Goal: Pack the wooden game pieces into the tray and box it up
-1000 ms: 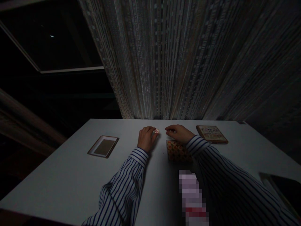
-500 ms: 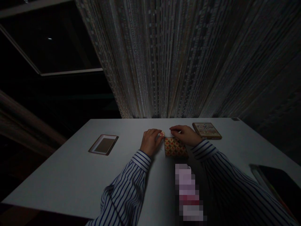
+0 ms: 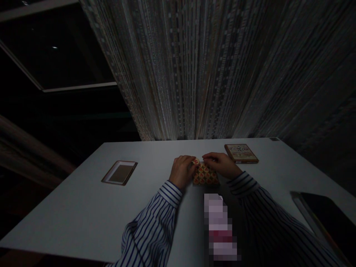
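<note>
Thumb and fingers of my left hand (image 3: 182, 171) pinch a round Chinese chess piece (image 3: 195, 161), pale with a red character on its face. It is tilted up at the far left corner of a block of several like pieces (image 3: 205, 175), packed in rows. My right hand (image 3: 221, 164) is over the far right part of this block, its thumb and index finger closed together close to the held piece. Whether anything is between these fingers is too small to tell. The right hand hides some of the far row.
To the left on the white table (image 3: 83, 207) lies a shallow open box part (image 3: 119, 172). A flat box (image 3: 241, 153) with a printed picture is at the back right. A dark flat object (image 3: 328, 215) lies at the right, a pixelated patch in front. A string curtain (image 3: 189, 74) hangs behind.
My left hand has moved right with the chess piece, bringing it over the block's far left corner. The right hand's fingers are now nearer to it. The view has shifted slightly.
</note>
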Action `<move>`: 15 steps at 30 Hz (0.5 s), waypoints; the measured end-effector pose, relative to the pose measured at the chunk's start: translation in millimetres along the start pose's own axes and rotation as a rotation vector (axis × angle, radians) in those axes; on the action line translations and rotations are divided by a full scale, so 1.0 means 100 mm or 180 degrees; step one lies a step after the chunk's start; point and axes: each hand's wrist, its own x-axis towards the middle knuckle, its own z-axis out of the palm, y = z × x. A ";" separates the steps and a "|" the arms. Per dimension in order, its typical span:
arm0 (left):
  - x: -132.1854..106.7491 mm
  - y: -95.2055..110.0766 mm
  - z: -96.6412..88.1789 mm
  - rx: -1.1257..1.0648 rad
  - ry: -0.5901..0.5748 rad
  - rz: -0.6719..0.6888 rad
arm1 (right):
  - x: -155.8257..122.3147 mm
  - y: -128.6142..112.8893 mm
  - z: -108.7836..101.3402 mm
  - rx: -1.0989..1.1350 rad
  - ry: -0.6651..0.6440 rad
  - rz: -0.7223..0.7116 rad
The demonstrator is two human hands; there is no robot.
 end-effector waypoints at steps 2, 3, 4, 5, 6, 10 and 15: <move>0.02 0.03 0.02 -0.0030 -0.0015 0.0004 | 0.00 0.02 -0.01 0.0035 -0.0003 -0.0004; 0.03 0.04 0.03 -0.0043 -0.0026 0.0009 | 0.01 0.03 -0.02 0.0057 0.0002 -0.0009; 0.04 0.05 0.04 -0.0054 -0.0036 0.0020 | 0.01 0.04 -0.02 0.0082 0.0011 -0.0020; 0.06 0.06 0.05 -0.0061 -0.0044 0.0036 | 0.01 0.05 -0.03 0.0108 0.0016 -0.0040; 0.07 0.07 0.06 -0.0067 -0.0049 0.0052 | 0.01 0.06 -0.03 0.0138 0.0013 -0.0062; 0.10 0.11 0.11 -0.0081 -0.0074 0.0074 | 0.01 0.11 -0.03 0.0294 -0.0046 -0.0059; 0.09 0.13 0.19 -0.0099 -0.0058 0.0119 | -0.01 0.15 -0.03 0.0484 -0.0081 0.0034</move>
